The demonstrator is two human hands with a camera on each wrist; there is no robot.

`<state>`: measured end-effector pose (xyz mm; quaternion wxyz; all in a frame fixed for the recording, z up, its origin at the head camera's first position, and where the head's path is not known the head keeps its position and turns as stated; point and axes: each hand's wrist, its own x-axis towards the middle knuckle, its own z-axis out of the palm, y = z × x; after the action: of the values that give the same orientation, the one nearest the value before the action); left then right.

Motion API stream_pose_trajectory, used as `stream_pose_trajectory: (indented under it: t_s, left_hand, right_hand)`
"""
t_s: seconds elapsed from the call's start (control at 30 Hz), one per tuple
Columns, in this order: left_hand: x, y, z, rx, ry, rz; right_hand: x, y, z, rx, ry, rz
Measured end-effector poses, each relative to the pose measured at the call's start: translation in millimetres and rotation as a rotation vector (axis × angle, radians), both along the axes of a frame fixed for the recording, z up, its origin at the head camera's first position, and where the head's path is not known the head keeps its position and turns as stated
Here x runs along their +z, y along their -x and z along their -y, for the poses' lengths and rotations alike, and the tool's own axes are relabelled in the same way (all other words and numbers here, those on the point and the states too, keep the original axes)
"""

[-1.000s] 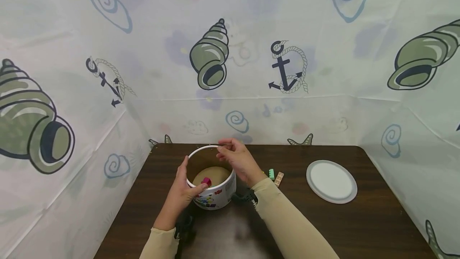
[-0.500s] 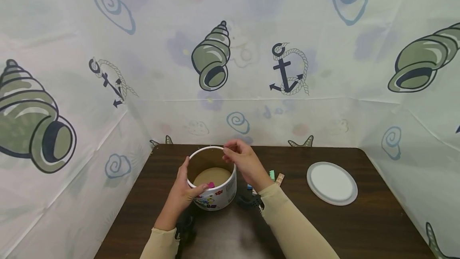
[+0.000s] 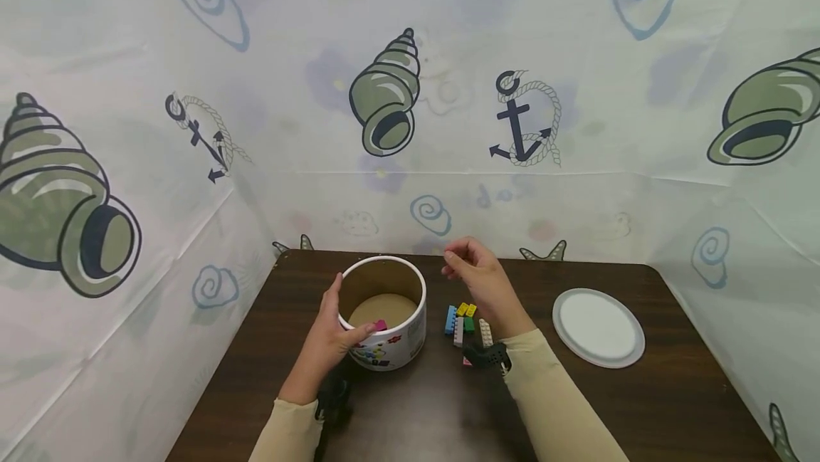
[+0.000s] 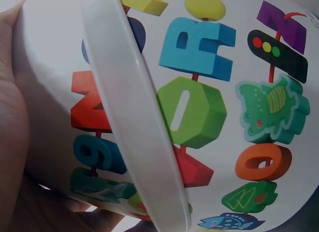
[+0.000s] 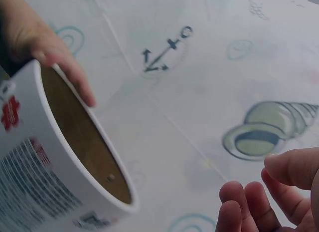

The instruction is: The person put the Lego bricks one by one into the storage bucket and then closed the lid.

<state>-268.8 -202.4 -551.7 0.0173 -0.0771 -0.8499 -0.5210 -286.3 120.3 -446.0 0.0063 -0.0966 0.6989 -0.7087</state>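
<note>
A round white cardboard tub (image 3: pixel 406 344) with a white rim and brown inside stands left of centre on the table. My left hand (image 3: pixel 328 341) grips its left side, thumb over the front rim and fingers around the outer wall. Just beyond that thumb, a pink toy brick (image 3: pixel 381 324) shows low inside the tub, partly hidden. In the left wrist view, coloured letters and a white handle (image 4: pixel 134 102) cover the tub's outside. My right hand (image 3: pixel 483 280) is raised to the right of the tub, its fingers loosely bent with nothing between them.
Several toy building bricks (image 3: pixel 458 334) in blue, yellow, green and other colours lie right of the tub, partly behind the right wrist strap. A white round plate (image 3: pixel 598 327) lies farther right on the dark wooden table (image 3: pixel 679 405). A printed cloth (image 3: pixel 461 206) rises behind it.
My right hand has moved right, from over the tub's rim to beside it. More of the bricks now show. The pink brick in the tub appears farther right, along the front rim.
</note>
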Motion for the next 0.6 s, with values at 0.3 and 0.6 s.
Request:
stream_pose_trajectory:
  t_s: [0.3, 0.6]
  left_hand:
    - [1.0, -0.2, -1, -0.001, -0.005, 0.002]
    - [1.8, -0.7, 0, 0.001, -0.006, 0.018]
  right_hand:
    - [-19.8, -5.1, -49, -0.101, -0.014, 0.049]
    - [-58.9, -5.2, -75, -0.248, -0.029, 0.17]
